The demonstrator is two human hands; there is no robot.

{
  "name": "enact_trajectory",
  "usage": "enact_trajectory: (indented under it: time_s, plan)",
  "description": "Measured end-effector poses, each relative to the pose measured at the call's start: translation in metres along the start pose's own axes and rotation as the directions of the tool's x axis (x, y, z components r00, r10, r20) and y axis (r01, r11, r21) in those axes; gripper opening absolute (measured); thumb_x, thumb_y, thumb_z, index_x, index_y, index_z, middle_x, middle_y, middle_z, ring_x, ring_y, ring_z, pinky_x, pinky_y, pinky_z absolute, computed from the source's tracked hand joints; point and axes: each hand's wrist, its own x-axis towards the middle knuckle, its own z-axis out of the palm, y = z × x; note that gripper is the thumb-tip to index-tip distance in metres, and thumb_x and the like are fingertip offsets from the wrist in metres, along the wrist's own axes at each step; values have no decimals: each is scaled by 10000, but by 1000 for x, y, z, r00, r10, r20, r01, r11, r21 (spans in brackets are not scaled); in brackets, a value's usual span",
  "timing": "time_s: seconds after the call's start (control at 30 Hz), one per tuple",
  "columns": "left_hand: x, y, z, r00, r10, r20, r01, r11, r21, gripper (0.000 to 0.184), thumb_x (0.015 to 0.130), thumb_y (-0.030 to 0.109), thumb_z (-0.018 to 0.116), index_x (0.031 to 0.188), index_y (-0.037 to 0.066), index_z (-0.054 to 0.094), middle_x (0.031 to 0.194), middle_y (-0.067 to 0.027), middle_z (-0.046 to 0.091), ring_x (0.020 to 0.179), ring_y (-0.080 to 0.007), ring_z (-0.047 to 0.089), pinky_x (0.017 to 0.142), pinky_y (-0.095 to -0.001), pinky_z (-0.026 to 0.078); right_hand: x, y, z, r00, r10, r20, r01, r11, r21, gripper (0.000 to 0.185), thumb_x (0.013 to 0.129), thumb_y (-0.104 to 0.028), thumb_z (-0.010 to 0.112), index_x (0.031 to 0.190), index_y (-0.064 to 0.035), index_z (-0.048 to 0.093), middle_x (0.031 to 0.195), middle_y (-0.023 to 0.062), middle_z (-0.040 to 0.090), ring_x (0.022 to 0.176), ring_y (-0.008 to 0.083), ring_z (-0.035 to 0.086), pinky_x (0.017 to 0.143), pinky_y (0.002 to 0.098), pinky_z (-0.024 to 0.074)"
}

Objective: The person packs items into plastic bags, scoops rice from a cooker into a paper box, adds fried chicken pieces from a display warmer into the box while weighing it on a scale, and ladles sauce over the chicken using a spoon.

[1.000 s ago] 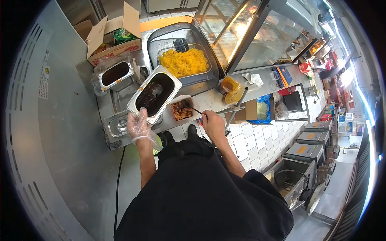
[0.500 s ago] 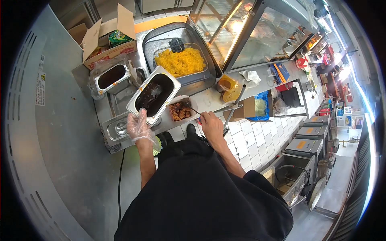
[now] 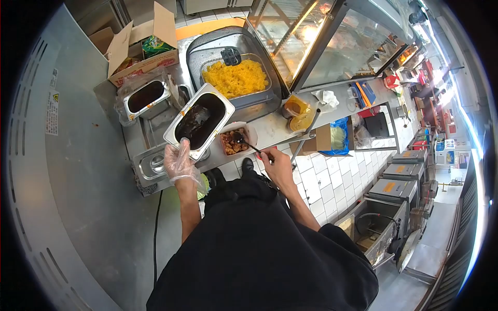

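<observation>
My left hand (image 3: 180,163), in a clear plastic glove, grips the near end of a steel pan (image 3: 224,124), held tilted over the counter. Dark brown sauce (image 3: 196,124) fills the pan's bottom. Just right of it stands an open paper food box (image 3: 251,136) with browned, chunky pieces of food (image 3: 233,146) inside. The bare right hand (image 3: 278,167) is closed on the end of a dark, thin-handled spoon (image 3: 252,146). Its dark head rests over the food in the box.
A second sauce pan (image 3: 147,98) stands at the left, near a carton (image 3: 150,65) of packets. Behind is a wire-mesh basket of yellow shredded food (image 3: 236,79). A glass display case (image 3: 311,46) rises at the back. Yellow sauce tubs (image 3: 296,114) stand farther right.
My right hand has shifted slightly to the right with the spoon, whose dark head now shows more plainly over the food. The left hand and the steel pan are nearly still.
</observation>
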Motion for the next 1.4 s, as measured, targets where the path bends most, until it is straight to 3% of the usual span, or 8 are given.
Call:
enact_trajectory:
  time_s: [0.27, 0.47, 0.8, 1.03, 1.07, 1.17, 1.3, 1.4]
  plan:
    - [7, -13, -13, 999, -1, 44, 0, 1000, 30, 126, 914, 94, 712, 904, 82, 587, 795, 12, 609, 626, -39, 564, 501, -206, 492, -4, -18, 4, 995, -94, 24, 95, 994, -44, 187, 911, -145, 651, 956, 32, 692, 851, 180, 710, 736, 279, 690, 660, 364, 512]
    - [6, -17, -12, 999, 22, 35, -24, 999, 34, 110, 920, 96, 704, 995, 70, 628, 810, 19, 614, 644, -32, 563, 528, -200, 490, -3, -3, -9, 987, 158, -9, -152, 965, 216, 213, 895, -168, 652, 943, 28, 719, 775, 124, 708, 696, 211, 678, 633, 332, 501]
    - [2, -11, -5, 998, -19, 58, 19, 1000, 0, 126, 929, 99, 695, 1038, 70, 639, 835, 17, 638, 651, -33, 579, 543, -197, 495, 5, 26, -38, 777, 438, 453, -618, 391, 682, 175, 923, -190, 640, 895, -20, 670, 608, -47, 471, 440, 23, 284, 438, 205, 218]
    - [3, -18, -6, 1000, -6, 19, 4, 991, 133, 87, 916, 111, 715, 940, 95, 632, 749, 53, 585, 565, -8, 511, 459, -178, 399, 9, 13, -60, 830, 309, 464, -535, 211, 818, 146, 931, -164, 593, 895, -28, 632, 588, -35, 453, 428, 33, 273, 417, 217, 210]
    - [1, -16, -3, 1000, -4, 19, 2, 992, 129, 92, 912, 113, 720, 924, 99, 630, 736, 59, 575, 559, -5, 502, 452, -176, 384, 8, 9, -64, 844, 291, 451, -509, 168, 844, 203, 923, -131, 583, 959, 59, 644, 692, 39, 566, 552, 31, 419, 426, 182, 255]
    - [-8, -8, 9, 999, -12, 31, 11, 999, 46, 112, 903, 104, 730, 894, 100, 618, 728, 61, 569, 562, -6, 498, 455, -179, 375, 20, -10, -72, 869, 231, 437, -486, 246, 838, 133, 927, -139, 594, 902, -14, 632, 586, -28, 465, 433, 42, 293, 421, 206, 229]
    - [-7, -25, 4, 996, 30, 82, -31, 999, 11, 98, 902, 76, 723, 945, 89, 636, 750, 56, 583, 588, -13, 507, 490, -189, 402, 45, -59, -75, 961, 134, 243, -245, 822, 514, 189, 928, -145, 605, 836, 5, 674, 594, 24, 554, 491, 89, 474, 458, 252, 353]
    - [-7, -33, 7, 994, 67, 90, -71, 997, 43, 119, 906, 63, 716, 1005, 78, 652, 780, 45, 603, 615, -16, 502, 512, -193, 400, 62, -95, -53, 945, -325, -19, 325, 939, 115, 181, 888, -132, 625, 783, 11, 661, 618, 92, 619, 575, 195, 621, 538, 361, 468]
